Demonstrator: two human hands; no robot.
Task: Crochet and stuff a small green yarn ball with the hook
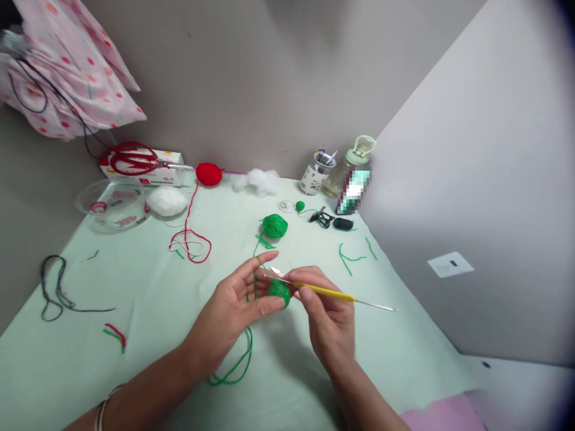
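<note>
My left hand (238,305) pinches a small green crocheted piece (279,292) between thumb and fingers, with green yarn running over its index finger. My right hand (324,311) grips a yellow-handled crochet hook (335,293), its metal tip pushed into the green piece. The yarn trails up to a green yarn ball (275,225) behind my hands and loops down on the pale green tablecloth (135,335) below my left wrist.
A red yarn ball (209,173), white stuffing (258,180), a white ball (167,200), a clear plastic bowl (112,203), red scissors on a box (135,160), a pen cup (315,173), a bottle (348,170), small clippers (324,218) and loose yarn scraps lie around. Walls enclose the back and right.
</note>
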